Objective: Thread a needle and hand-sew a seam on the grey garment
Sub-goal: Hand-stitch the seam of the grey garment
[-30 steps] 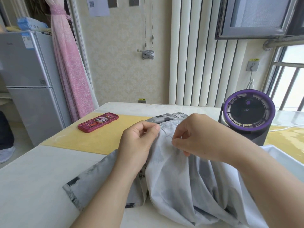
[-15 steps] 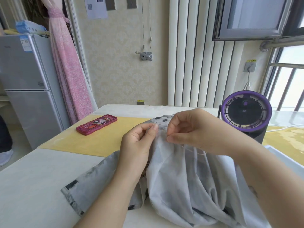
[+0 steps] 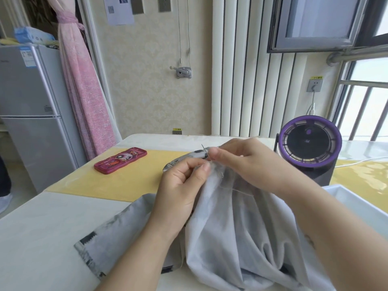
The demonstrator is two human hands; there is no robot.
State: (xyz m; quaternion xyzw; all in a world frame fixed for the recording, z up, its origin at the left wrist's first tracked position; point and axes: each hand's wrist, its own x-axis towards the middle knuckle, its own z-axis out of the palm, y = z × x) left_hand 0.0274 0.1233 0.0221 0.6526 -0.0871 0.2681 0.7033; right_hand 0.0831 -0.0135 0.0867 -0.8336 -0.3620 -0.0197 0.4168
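The grey garment [image 3: 235,232] lies bunched on the white table [image 3: 42,238] in front of me, one patterned edge spread to the left. My left hand [image 3: 182,185] pinches a raised fold of the fabric between thumb and fingers. Just right of it, my right hand [image 3: 241,162] pinches the thin needle [image 3: 204,150], whose tip sticks up and left above the fabric edge. A pale thread [image 3: 239,190] trails from the stitching across the cloth under my right wrist.
A red phone-like case [image 3: 120,160] lies on a yellow mat [image 3: 130,181] at the left. A purple-rimmed round fan [image 3: 309,143] stands at the right rear, its white cable beside it. A white tray [image 3: 357,202] sits at the right edge. A fridge [image 3: 31,114] stands off the table's left.
My right hand has moved up and left over the fold, and the needle tip now pokes out above the fabric edge. My left hand keeps pinching the fold.
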